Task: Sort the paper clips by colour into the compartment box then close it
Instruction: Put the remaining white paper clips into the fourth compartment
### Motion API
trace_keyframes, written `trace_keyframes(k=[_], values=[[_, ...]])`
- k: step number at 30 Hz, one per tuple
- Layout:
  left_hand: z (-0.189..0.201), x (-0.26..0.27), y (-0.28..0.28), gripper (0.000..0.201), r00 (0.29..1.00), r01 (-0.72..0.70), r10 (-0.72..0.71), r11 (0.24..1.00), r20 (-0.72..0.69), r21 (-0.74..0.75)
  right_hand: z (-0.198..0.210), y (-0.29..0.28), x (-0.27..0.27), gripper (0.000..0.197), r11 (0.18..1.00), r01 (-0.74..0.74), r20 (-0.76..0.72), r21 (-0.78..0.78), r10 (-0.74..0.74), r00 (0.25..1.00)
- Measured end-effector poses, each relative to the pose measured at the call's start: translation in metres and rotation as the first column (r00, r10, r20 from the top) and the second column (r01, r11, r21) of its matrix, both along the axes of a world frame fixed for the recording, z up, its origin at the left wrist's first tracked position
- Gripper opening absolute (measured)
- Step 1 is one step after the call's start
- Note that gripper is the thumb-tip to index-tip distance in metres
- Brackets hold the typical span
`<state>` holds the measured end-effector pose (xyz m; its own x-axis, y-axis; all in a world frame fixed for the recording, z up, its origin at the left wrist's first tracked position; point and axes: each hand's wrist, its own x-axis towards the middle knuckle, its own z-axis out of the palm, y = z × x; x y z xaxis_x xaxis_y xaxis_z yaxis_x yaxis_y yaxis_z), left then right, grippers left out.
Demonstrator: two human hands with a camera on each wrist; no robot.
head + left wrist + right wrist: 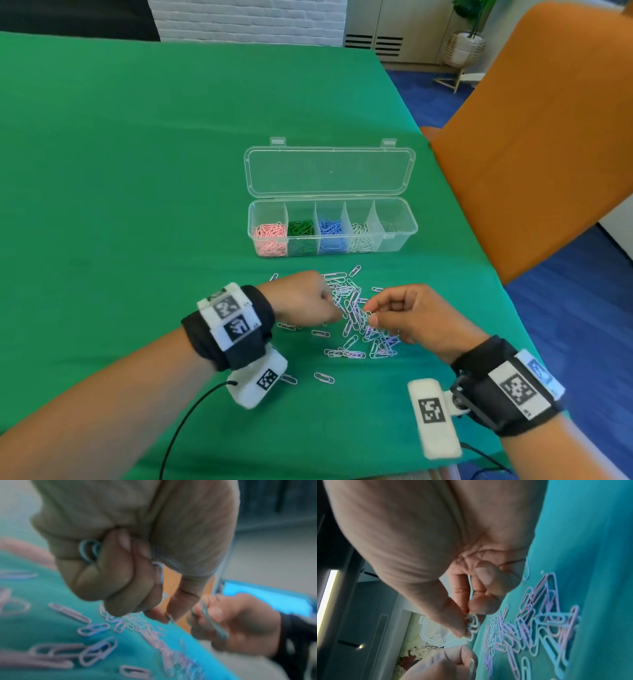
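Note:
A pile of pale white and lilac paper clips [356, 315] lies on the green cloth before the clear compartment box [399, 236]. The box stands open, its lid [329, 171] laid back, with pink, green, blue and white clips in separate compartments and the rightmost one nearly bare. My left hand [305, 298] is fisted at the pile's left edge, holding clips [89, 551] in its curled fingers. My right hand [373, 313] pinches pale clips [472, 623] between thumb and fingertips just above the pile.
An orange chair back [534, 137] stands close at the right, beside the table's right edge. Stray clips [323, 377] lie near my wrists. Green cloth [137, 171] stretches wide to the left and beyond the box.

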<state>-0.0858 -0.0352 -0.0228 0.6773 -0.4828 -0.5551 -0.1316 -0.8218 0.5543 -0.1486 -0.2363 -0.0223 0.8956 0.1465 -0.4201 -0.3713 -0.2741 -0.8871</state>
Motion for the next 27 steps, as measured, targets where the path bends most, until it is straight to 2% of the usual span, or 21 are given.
trace_keyframes(k=[1, 2, 4, 5, 8, 11, 14, 16, 18, 19, 21, 23, 24, 25, 27], values=[[0.0, 0.001, 0.005, 0.027, 0.987, -0.108, 0.091, 0.986, -0.133, -0.129, 0.001, 0.001, 0.0, 0.011, 1.0, 0.011, -0.002, 0.021, -0.011, 1.0], [-0.001, 0.001, 0.009, 0.024, 0.94, -0.241, 0.161, 0.937, -0.301, -0.252, 0.002, 0.003, 0.001, 0.012, 0.999, 0.019, -0.001, 0.04, -0.019, 1.0], [-0.002, 0.0, 0.016, 0.021, 0.789, -0.466, 0.167, 0.79, -0.591, -0.399, 0.008, 0.011, 0.002, 0.013, 0.995, 0.036, 0.006, 0.092, -0.036, 0.999], [-0.003, -0.002, 0.017, 0.017, 0.724, -0.535, 0.132, 0.727, -0.677, -0.43, 0.012, 0.016, 0.003, 0.013, 0.992, 0.041, 0.016, 0.118, -0.043, 0.999], [-0.006, -0.008, 0.014, 0.009, 0.578, -0.666, 0.064, 0.613, -0.814, -0.425, 0.024, 0.036, 0.006, 0.015, 0.986, 0.035, 0.076, 0.165, -0.049, 0.996], [-0.008, -0.015, 0.007, 0.021, 0.495, -0.732, 0.021, 0.549, -0.868, -0.404, 0.034, 0.055, 0.008, 0.009, 0.994, 0.008, 0.146, 0.106, -0.023, 0.989], [-0.011, -0.022, 0.001, 0.023, 0.469, -0.765, -0.001, 0.499, -0.883, -0.407, 0.04, 0.066, 0.008, 0.006, 0.996, 0.003, 0.219, -0.091, 0.017, 0.976], [-0.01, -0.024, -0.001, 0.018, 0.461, -0.779, 0.035, 0.495, -0.887, -0.386, 0.041, 0.061, 0.01, 0.007, 0.976, 0.063, 0.298, -0.206, 0.001, 0.954], [-0.009, -0.023, -0.002, 0.022, 0.458, -0.794, 0.114, 0.499, -0.882, -0.348, 0.039, 0.046, 0.012, 0.006, 0.958, 0.147, 0.378, -0.246, -0.044, 0.925], [-0.009, -0.021, -0.002, 0.024, 0.477, -0.793, 0.169, 0.507, -0.862, -0.339, 0.036, 0.037, 0.013, 0.005, 0.949, 0.169, 0.401, -0.268, -0.05, 0.915], [-0.009, -0.019, -0.002, 0.026, 0.57, -0.752, 0.278, 0.556, -0.773, -0.354, 0.026, 0.022, 0.012, 0.007, 0.921, 0.116, 0.389, -0.372, 0.041, 0.921], [-0.009, -0.019, -0.002, 0.035, 0.643, -0.713, 0.347, 0.597, -0.682, -0.368, 0.011, 0.015, 0.007, 0.009, 0.851, -0.065, 0.282, -0.522, 0.244, 0.928], [-0.01, -0.019, -0.002, 0.04, 0.658, -0.707, 0.367, 0.6, -0.658, -0.373, 0.003, 0.015, 0.004, 0.009, 0.79, -0.158, 0.212, -0.593, 0.342, 0.915], [-0.011, -0.019, -0.002, 0.044, 0.661, -0.709, 0.378, 0.596, -0.648, -0.376, -0.004, 0.016, 0.001, 0.007, 0.721, -0.224, 0.154, -0.655, 0.418, 0.895], [-0.011, -0.016, -0.001, 0.048, 0.651, -0.723, 0.384, 0.577, -0.655, -0.38, -0.014, 0.02, -0.002, 0.011, 0.605, -0.263, 0.102, -0.752, 0.5, 0.86]])
